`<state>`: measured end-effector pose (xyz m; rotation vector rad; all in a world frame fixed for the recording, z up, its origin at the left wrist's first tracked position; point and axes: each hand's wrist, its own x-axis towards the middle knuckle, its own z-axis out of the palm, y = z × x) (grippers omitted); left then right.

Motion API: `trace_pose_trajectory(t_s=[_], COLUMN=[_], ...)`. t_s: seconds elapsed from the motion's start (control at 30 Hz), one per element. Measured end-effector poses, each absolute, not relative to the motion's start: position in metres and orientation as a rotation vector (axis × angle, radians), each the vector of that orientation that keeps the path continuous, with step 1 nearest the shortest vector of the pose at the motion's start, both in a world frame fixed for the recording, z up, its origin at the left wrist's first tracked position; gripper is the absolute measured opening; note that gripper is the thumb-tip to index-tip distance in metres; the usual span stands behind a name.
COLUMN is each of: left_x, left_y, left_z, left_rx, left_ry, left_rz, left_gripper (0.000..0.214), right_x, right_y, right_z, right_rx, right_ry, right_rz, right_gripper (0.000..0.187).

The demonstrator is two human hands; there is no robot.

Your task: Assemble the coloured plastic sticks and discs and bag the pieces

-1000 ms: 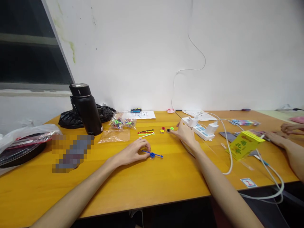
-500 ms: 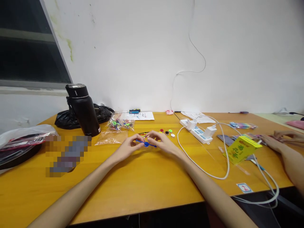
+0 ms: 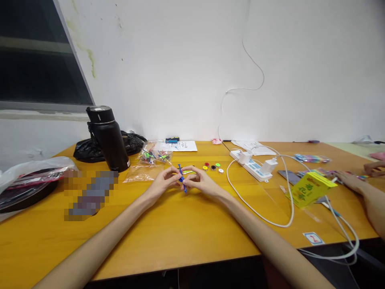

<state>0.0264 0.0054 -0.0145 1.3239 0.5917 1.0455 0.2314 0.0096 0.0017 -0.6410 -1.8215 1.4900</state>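
Note:
Between my two hands, just above the table, is a small blue plastic piece (image 3: 185, 187) with a round hub and two thin arms. My left hand (image 3: 165, 180) pinches it from the left near the hub. On the other side, the thumb and fingers of my right hand (image 3: 201, 180) close on it. Its arms run roughly away from me, one end up and the other low. Behind the right fingers lies a partly hidden yellow-green piece (image 3: 189, 172). Small round discs in several colours, among them a white disc (image 3: 221, 171) and a red disc (image 3: 206, 164), lie beyond my right hand.
Clear bags (image 3: 153, 156) with coloured parts lie behind my left hand. A black bottle (image 3: 110, 140) stands at left. To the right are a power strip (image 3: 254, 168) with white cables and a yellow carton (image 3: 311, 189). Another person's hand (image 3: 350, 180) rests at far right.
The blue piece has turned from lying crosswise to pointing away from me. My fingers have shifted around it. The view has moved slightly.

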Motion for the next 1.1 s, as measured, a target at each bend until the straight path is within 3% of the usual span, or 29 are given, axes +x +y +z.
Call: trace_pose_trajectory(t_s=[0.67, 1.1], left_x=[0.026, 0.029], left_y=[0.006, 0.007], left_z=[-0.021, -0.022], left_rx=[0.969, 1.179], left_ry=[0.574, 0.569], left_rz=[0.985, 0.899], left_gripper=[0.034, 0.033], right_x=[0.222, 0.215], right_y=[0.004, 0.009], right_z=[-0.004, -0.018], right_rx=[-0.627, -0.535], right_ry=[-1.443, -1.251], right_rz=[1.83, 2.016], right_gripper=[0.049, 0.043])
